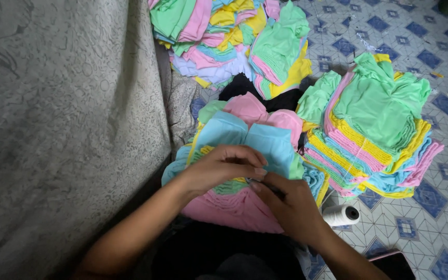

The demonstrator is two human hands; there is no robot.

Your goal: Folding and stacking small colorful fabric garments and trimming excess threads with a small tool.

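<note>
My left hand (224,167) and my right hand (289,205) meet over a small pile of pastel cloth pieces (245,140) in my lap. Both pinch the top piece, a light blue cloth (265,142), at its near edge, fingertips touching each other. Pink cloth (234,210) lies under my hands and more pink pieces (265,114) sit at the far side of the pile. A thin white thread (356,158) runs from near my right hand up across the stack on the right.
A white thread spool (342,214) lies on the blue patterned tile floor (442,207) beside my right wrist. Tall stacks of green, pink, yellow and blue pieces stand right (374,135) and at the back (234,36). Grey patterned fabric (63,119) fills the left. A dark phone (392,264) lies bottom right.
</note>
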